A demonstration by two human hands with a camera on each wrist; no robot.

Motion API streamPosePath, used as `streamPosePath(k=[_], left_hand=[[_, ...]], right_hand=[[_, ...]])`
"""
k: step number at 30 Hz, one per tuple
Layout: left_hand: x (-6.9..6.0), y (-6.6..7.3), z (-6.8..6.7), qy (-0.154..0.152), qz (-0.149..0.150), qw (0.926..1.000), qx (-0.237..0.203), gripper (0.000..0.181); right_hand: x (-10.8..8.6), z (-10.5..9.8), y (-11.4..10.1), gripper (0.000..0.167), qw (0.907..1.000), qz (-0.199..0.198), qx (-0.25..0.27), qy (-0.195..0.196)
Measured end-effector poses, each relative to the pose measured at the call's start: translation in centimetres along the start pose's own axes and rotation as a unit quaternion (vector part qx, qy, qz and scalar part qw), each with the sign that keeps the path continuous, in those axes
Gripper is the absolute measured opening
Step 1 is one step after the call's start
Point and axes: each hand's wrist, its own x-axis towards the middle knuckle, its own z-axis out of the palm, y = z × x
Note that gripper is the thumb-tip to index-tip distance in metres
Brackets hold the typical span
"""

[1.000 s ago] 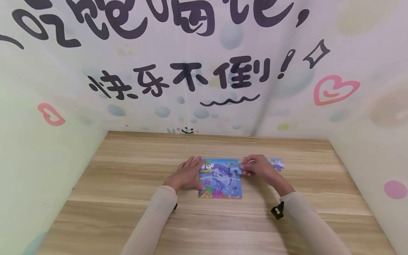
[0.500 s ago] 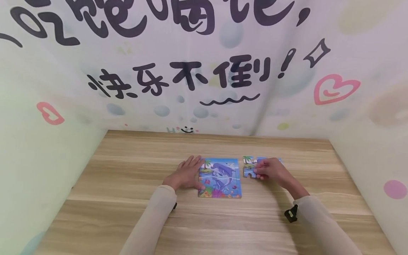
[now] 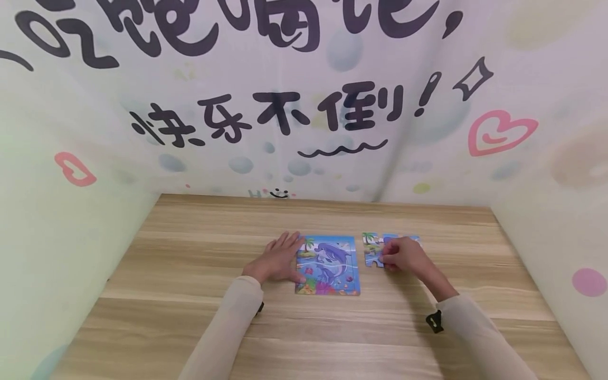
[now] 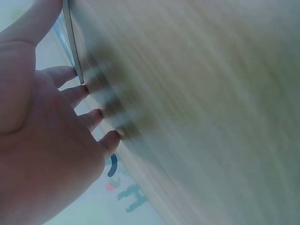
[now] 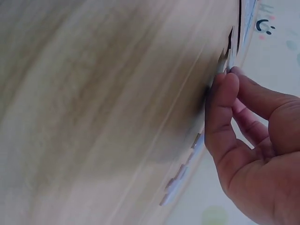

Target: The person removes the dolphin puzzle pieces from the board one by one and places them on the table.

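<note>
A square dolphin puzzle board (image 3: pixel 328 266) lies flat on the table. My left hand (image 3: pixel 275 261) rests at its left edge, fingers spread, thumb near the lower left corner; the left wrist view shows the hand (image 4: pixel 56 122) against the board's edge. To the board's right, my right hand (image 3: pixel 406 256) pinches a puzzle piece between thumb and fingers, beside a piece with a palm tree (image 3: pixel 369 240). In the right wrist view the hand (image 5: pixel 248 126) holds the thin piece (image 5: pixel 230 58) edge-on, low over the table; the hand partly hides other pieces.
More puzzle pieces (image 3: pixel 414 238) lie behind the right hand, also visible in the right wrist view as a jagged blue edge (image 5: pixel 176 183). The wooden table (image 3: pixel 304 338) meets a printed wall (image 3: pixel 214 169) at the back, with side walls left and right.
My right hand has moved right with the piece, off the board's upper right part and over to the loose pieces, then shifted slightly there. The left hand has stayed in place.
</note>
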Motion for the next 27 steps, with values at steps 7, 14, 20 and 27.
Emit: streamPosePath(k=[7, 14, 20, 27], left_hand=[[0.08, -0.05, 0.02, -0.001, -0.001, 1.0, 0.004, 0.106], [0.03, 0.07, 0.01, 0.002, -0.002, 1.0, 0.006, 0.106], [0.02, 0.07, 0.0, 0.0, -0.002, 1.0, 0.004, 0.106], [0.07, -0.01, 0.0, -0.003, -0.004, 1.0, 0.003, 0.106]], right_hand=[[-0.21, 0.2, -0.62, 0.008, 0.9993, -0.007, -0.036, 0.004], [-0.52, 0.21, -0.75, 0.009, 0.9989, -0.016, -0.045, 0.005], [-0.39, 0.16, -0.63, 0.01, 0.9986, -0.016, -0.05, 0.005], [-0.33, 0.1, -0.96, 0.011, 0.9957, -0.036, -0.081, 0.028]])
